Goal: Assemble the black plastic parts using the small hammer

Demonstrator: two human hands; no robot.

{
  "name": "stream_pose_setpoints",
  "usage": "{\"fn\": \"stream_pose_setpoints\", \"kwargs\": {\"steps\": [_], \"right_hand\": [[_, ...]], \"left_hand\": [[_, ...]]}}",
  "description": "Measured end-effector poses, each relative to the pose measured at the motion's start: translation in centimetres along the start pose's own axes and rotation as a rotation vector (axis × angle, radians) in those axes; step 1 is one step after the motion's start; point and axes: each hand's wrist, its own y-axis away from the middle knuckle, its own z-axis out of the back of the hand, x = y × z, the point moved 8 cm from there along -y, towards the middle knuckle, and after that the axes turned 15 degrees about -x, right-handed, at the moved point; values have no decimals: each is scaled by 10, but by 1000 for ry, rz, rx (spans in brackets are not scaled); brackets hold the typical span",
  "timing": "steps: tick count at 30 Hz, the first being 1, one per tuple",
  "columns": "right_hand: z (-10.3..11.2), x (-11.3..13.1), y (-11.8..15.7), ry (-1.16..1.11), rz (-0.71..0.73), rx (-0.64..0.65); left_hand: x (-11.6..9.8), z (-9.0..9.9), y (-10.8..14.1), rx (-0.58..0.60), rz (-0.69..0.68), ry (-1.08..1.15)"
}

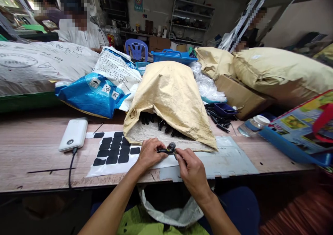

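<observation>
The left hand (149,152) and right hand (191,167) nearly meet over the tabletop (41,132), fingertips of both pinched on a small black part (170,147); the fingers cover its ends, so its full shape cannot be told. At six o'clock a white bag (192,216) gapes below the edge, its inside dark. The wood-patterned surface carries a white sheet (104,172) of black labels at nine o'clock, with a white power bank (73,132) beyond. At twelve a tan sack (171,89) overlaps the sheet, its mouth toward the hands; the black pieces (166,125) inside are too shadowed to count. Farther off are a blue chair (137,49) at eleven and a dim shelf rack (192,11) past twelve. Bags partly hide a person in white (83,34) toward ten.
</observation>
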Motion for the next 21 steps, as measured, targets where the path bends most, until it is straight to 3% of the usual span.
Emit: {"fn": "stream_pose_setpoints", "kwargs": {"steps": [2, 5, 10, 15, 21], "right_hand": [[-1, -4, -1, -13, -26, 31], [9, -12, -11, -4, -43, -32], [18, -40, -22, 180, -11, -88], [11, -67, -12, 337, 76, -72], [9, -69, -2, 398, 134, -139]], "left_hand": [[0, 0, 0, -2, -3, -4], [-1, 1, 2, 3, -29, -2], [-3, 3, 4, 14, -63, -13], [-3, 2, 4, 31, -83, -14], [-5, 4, 6, 17, -81, 21]]}}
